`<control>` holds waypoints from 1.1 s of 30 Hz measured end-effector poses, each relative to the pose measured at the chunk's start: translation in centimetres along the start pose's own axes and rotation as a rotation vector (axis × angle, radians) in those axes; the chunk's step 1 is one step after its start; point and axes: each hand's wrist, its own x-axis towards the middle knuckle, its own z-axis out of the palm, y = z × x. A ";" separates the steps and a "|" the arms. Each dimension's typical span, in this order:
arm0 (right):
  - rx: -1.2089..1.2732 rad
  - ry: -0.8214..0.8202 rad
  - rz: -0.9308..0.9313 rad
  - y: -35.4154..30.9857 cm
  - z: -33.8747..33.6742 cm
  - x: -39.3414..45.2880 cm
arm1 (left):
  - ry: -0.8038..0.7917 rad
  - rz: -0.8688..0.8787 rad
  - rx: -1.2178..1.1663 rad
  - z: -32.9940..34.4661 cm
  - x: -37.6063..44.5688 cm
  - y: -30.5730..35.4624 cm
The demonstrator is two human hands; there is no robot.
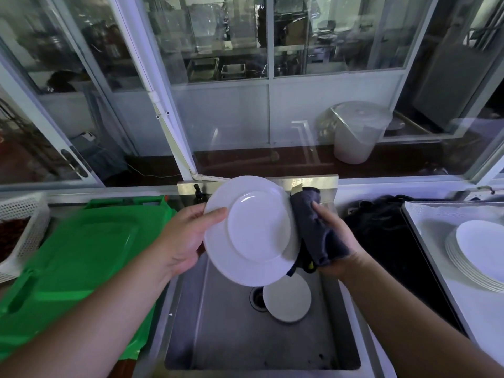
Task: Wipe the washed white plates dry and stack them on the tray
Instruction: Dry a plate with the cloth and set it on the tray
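Steel forms the sink (218, 336) that fills the near centre, its basin sunk below the counter, with glass partitions (218, 50) rising along the far side. Left of the sink lies a large green plastic board (81, 255), and past it at the far left edge sits a white perforated basket (24, 222). On the right a pale tray (436, 227) holds a stack of white plates (477, 257), with a dark heap (381, 227) between the tray and the sink. Above the basin a white plate (253, 230) is held tilted, its face turned toward the camera. The left hand (188, 236) grips the plate's left rim, thumb curled over the front and fingers hidden behind it. The right hand (335, 241) holds a dark grey cloth (313, 227) bunched in curled fingers, pressing it against the plate's right rim. Down in the basin a smaller white plate (289, 298) lies flat, overlapping the right side of the drain (256, 296). A white bucket (354, 132) stands behind the glass at the far right.
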 end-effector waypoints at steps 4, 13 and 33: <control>-0.102 -0.006 0.068 0.6 -0.4 1.3 | 0.018 -0.042 -0.097 0.9 -0.2 -1.0; 0.140 0.127 0.002 3.1 1.0 2.2 | 0.182 0.021 -0.440 5.0 -0.3 -4.2; 0.136 0.132 0.063 1.4 0.0 2.8 | -0.046 -0.065 -0.375 4.2 0.8 -3.3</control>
